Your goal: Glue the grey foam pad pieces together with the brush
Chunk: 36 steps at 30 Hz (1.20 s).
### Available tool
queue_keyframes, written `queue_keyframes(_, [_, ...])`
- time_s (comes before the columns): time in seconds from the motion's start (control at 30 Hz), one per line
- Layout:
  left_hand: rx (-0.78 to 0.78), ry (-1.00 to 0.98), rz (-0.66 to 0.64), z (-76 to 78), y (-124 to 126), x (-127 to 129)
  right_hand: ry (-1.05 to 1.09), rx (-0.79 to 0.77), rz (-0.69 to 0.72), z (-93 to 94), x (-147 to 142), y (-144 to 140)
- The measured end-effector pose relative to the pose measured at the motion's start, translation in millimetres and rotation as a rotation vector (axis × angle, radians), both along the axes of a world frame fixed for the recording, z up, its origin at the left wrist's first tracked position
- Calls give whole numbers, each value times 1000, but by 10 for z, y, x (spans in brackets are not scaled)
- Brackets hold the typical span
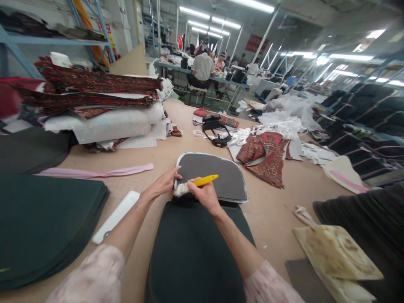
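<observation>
My right hand [205, 194] grips a brush with a yellow handle [205, 181]; its pale bristles [181, 189] rest on the near left corner of a grey shaped panel [217, 176] with a white edge. My left hand [164, 184] presses its fingertips on the panel's left edge, right beside the bristles. The panel lies on the brown table [158, 155], its near edge overlapping a dark green felt piece [192, 252] that lies in front of me.
A stack of dark green felt pieces [41, 223] lies left, with a white flat bar [116, 215] and pink strip [94, 172] nearby. Patterned red fabric [265, 155], black headphones [216, 128] and piled cloth [94, 101] sit farther back. People work at a distant table [203, 67].
</observation>
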<state>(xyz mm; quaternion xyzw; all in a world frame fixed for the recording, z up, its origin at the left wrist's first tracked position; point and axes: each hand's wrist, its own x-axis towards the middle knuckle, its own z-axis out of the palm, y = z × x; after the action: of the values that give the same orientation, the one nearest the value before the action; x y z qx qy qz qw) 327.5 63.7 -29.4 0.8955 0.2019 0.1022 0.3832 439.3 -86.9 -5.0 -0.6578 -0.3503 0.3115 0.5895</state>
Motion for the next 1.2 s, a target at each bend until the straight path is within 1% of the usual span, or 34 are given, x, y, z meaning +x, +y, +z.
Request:
queue_keyframes(0.07, [22, 2, -16, -16, 2, 6, -78, -22, -22, -46, 95, -16])
queue_keyframes(0.13, [52, 5, -30, -47, 13, 13, -159, -59, -72, -82, 255, -131])
queue_keyframes(0.2, [82, 12, -26, -81, 28, 21, -221, -117, -138, -103, 461, -326])
queue_keyframes(0.3, [104, 53, -7, -85, 33, 25, -258, -207, -281, -109, 830, -725])
queue_keyframes(0.4, [134, 127, -11, 9, -38, 44, -277, -328, -415, -93, 1231, -1192])
queue_keyframes(0.5, [264, 193, -18, 153, -234, 144, -317, -438, -550, -50, 1576, -1616])
queue_keyframes(0.57, [368, 214, -47, 222, -405, 258, -350, -416, -673, -9, 1734, -1799])
queue_keyframes(0.63, [433, 243, -94, 249, -551, 375, -372, -319, -768, 22, 1842, -1864])
queue_keyframes(0.7, [466, 284, -127, 241, -628, 462, -355, -200, -821, 25, 1929, -1806])
queue_keyframes(0.8, [496, 304, -158, 214, -624, 514, -293, -78, -829, -23, 2066, -1540])
queue_keyframes(0.93, [573, 291, -223, 241, -617, 499, -295, 12, -743, -104, 2221, -1036])
queue_keyframes(1.07, [672, 364, -250, 277, -732, 509, -291, 39, -633, -154, 2285, -586])
queue_keyframes(1.2, [725, 391, -247, 222, -796, 527, -284, 60, -523, -162, 2285, -249])
